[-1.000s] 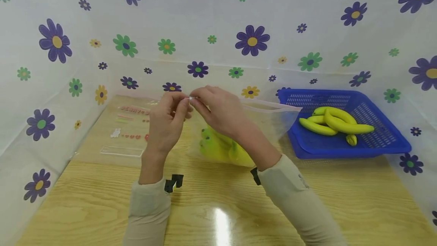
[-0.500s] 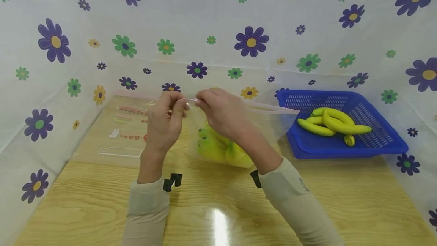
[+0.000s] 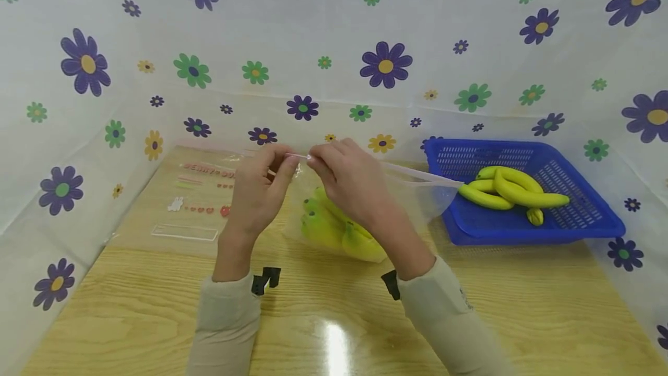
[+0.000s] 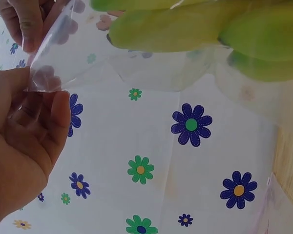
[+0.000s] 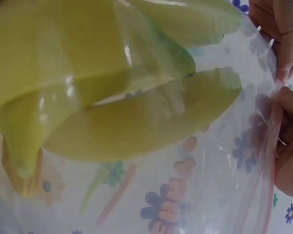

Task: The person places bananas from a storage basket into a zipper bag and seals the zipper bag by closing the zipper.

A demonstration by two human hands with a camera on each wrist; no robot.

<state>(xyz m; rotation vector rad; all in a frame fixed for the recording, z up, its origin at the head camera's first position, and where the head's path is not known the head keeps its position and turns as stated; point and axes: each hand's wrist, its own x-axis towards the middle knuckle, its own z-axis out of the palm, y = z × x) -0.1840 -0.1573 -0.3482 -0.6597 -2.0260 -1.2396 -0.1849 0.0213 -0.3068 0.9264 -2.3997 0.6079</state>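
A clear zip bag (image 3: 430, 196) with a pink closure strip hangs from both hands over the table, several yellow-green bananas (image 3: 323, 225) inside it. My left hand (image 3: 256, 190) pinches the bag's top left corner between thumb and fingertips. Just to its right, my right hand (image 3: 347, 181) pinches the same edge at a small whitish slider (image 3: 309, 157). Toward the right end, the two pink lips of the mouth stand apart. In the right wrist view the pink strip (image 5: 259, 195) runs down from the pinching fingertips, beside the bananas (image 5: 141, 117).
A blue plastic basket (image 3: 527, 231) holding several bananas (image 3: 532, 191) stands at the right. Another clear printed bag (image 3: 156, 213) lies flat at the left on the wooden table (image 3: 130, 312). A flower-patterned sheet (image 3: 334, 28) encloses the back and sides.
My right hand has slid a little to the right along the bag's edge, widening the gap from my left fingertips. The left hand keeps its pinch on the corner.
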